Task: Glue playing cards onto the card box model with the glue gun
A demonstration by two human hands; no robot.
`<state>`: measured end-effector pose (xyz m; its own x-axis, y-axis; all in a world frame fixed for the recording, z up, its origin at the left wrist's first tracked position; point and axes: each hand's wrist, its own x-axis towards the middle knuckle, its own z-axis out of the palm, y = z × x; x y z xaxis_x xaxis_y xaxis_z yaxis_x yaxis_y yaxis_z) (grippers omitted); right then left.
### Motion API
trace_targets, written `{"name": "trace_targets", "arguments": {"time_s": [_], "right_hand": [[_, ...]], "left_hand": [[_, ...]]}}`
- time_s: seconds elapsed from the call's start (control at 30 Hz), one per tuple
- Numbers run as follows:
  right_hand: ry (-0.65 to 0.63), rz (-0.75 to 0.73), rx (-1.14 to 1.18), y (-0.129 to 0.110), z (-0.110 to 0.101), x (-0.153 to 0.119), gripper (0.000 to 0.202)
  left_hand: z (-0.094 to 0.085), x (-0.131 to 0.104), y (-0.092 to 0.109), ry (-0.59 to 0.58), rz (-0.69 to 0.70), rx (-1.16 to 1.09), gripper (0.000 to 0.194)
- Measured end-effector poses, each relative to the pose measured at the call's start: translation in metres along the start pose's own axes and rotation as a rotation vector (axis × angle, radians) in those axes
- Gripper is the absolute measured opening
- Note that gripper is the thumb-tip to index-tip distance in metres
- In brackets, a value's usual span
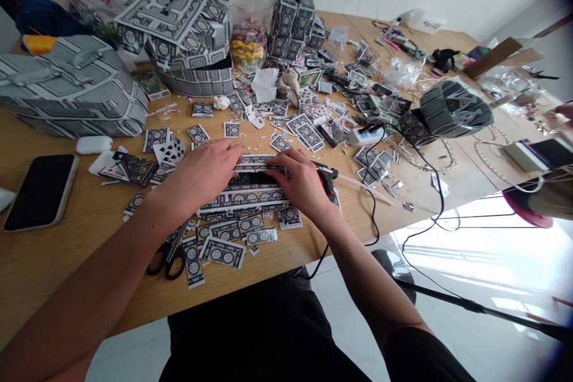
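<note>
L hand (197,172) and R hand (304,182) both on card piece (250,197), nr mid front edge of desk (102,292). L fingers part-closed on its far strip, L side; R fingers part-closed, thumb under index, on same strip, R side. Exact finger gap can't tell. Loose cards (222,252) just in front of piece, scissors (168,256) to its L by front edge. Glue gun (329,182) just beside R hand, partly hidden. Phone (42,191) flat nr L end of desk, white case (94,144) nearby. Card bag (76,89) far L, pwr strip (364,134) beyond R hand.
</note>
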<state>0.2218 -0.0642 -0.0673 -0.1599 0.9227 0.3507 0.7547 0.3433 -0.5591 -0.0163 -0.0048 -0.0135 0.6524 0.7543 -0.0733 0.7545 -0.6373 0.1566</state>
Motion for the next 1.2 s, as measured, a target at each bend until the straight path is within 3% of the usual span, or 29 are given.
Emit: {"name": "trace_targets", "arguments": {"time_s": [0.77,1.0,1.2], "right_hand": [[0.002,0.043,0.033,-0.002,0.002,-0.002,0.01],[0.013,0.031,0.062,-0.006,-0.001,-0.003,0.011],[0.028,0.026,0.046,-0.008,0.0,-0.004,0.017]], "left_hand": [[-0.001,-0.001,0.006,0.003,0.034,0.076,0.016],[-0.005,0.001,-0.009,0.016,0.036,-0.058,0.008],[-0.013,-0.004,-0.035,0.049,-0.031,-0.079,0.026]]}}
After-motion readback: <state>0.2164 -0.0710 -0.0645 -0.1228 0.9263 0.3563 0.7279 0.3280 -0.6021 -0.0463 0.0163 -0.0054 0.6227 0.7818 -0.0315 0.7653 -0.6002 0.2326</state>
